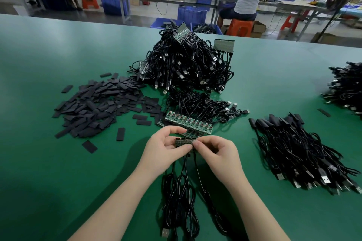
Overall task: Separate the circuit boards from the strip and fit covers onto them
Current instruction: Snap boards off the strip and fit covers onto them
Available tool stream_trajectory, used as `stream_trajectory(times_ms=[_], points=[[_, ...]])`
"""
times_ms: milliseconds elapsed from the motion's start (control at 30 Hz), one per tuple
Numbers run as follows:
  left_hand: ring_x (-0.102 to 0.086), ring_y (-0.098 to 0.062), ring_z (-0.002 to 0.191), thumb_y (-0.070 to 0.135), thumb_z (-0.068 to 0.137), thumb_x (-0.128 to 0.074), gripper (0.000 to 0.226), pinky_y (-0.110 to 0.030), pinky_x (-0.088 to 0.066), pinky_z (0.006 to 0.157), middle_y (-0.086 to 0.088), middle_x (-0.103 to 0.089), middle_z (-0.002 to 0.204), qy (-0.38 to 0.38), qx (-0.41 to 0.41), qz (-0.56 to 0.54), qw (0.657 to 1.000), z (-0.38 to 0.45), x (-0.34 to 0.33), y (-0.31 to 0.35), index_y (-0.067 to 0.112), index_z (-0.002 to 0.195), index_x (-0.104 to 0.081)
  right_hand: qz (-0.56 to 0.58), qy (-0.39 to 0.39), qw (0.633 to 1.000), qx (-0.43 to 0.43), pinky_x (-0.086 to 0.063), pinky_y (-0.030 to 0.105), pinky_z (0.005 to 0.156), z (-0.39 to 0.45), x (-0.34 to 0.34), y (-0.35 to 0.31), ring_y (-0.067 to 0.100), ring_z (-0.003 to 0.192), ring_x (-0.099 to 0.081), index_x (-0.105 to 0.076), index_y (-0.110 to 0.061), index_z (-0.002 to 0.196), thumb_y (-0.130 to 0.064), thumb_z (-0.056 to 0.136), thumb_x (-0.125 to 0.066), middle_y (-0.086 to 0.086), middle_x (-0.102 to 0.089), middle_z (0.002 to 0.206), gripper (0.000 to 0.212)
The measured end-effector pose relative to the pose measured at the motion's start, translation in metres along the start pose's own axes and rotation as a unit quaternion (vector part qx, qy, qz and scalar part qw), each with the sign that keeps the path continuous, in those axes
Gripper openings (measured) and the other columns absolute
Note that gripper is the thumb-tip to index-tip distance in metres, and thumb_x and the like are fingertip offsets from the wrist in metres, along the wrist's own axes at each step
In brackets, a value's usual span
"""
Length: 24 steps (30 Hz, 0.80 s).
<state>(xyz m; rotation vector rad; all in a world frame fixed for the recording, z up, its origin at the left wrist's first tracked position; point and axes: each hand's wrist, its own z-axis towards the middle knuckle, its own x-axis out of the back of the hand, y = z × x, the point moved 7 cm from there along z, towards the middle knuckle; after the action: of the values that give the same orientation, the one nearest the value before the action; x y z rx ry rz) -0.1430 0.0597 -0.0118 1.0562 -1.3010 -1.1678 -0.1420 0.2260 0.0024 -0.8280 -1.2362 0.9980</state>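
Head view: left hand [163,150] & right hand [214,151] both pinch a short green strip of circuit boards [185,141], fingers clamped on its ends, held above the green surface [58,172]. Black USB cables [182,191] hang from strip toward the person. Just behind strip: longer green board strips [189,123]. Behind-left: pile of flat black sleeve covers [101,103]. Further behind: big heap of black cables [186,64]. Right of strip: bundle of covered cables [301,150].

Bare green table [49,162] lies open near left; covers [98,103] crowd the left, a cable heap [186,64] blocks far centre, bundled cables [297,152] fill the right.
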Motion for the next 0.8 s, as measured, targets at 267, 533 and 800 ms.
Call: stream_trajectory(times_ms=[267,533,800], points=[[-0.071,-0.017,0.071,0.014,0.080,-0.079,0.043,-0.024,-0.056,0.070,0.006,-0.076,0.084,0.018,-0.027,0.038,0.999,-0.0017,-0.0016,0.0060,0.047,0.092,-0.053,0.008,0.004,1.000,-0.005,-0.042,0.014,0.056,0.0006,-0.0002,0.0041,0.000,0.055,-0.053,-0.073,-0.028,0.068,-0.025,0.079,-0.082,-0.011,-0.067,0.061,0.015],[-0.072,-0.015,0.081,0.013,0.083,-0.076,0.037,-0.026,-0.055,0.080,0.004,-0.076,0.090,-0.003,-0.018,0.024,1.000,-0.0013,-0.0042,0.0034,0.039,0.101,-0.056,0.002,0.009,1.000,0.001,-0.042,0.011,0.057,0.0011,0.0012,0.0016,-0.002,0.057,-0.054,-0.073,-0.028,0.071,-0.025,0.081,-0.080,-0.013,-0.068,0.064,0.013],[-0.073,-0.013,0.081,0.012,0.084,-0.075,0.034,-0.021,-0.052,0.076,0.004,-0.076,0.089,0.005,-0.005,-0.001,1.000,-0.0023,-0.0043,0.0031,0.034,0.104,-0.058,-0.011,0.012,1.000,-0.013,-0.047,0.012,0.063,-0.0002,0.0022,0.0019,-0.002,0.066,-0.063,-0.077,-0.027,0.077,-0.024,0.081,-0.080,-0.016,-0.072,0.072,0.006]])
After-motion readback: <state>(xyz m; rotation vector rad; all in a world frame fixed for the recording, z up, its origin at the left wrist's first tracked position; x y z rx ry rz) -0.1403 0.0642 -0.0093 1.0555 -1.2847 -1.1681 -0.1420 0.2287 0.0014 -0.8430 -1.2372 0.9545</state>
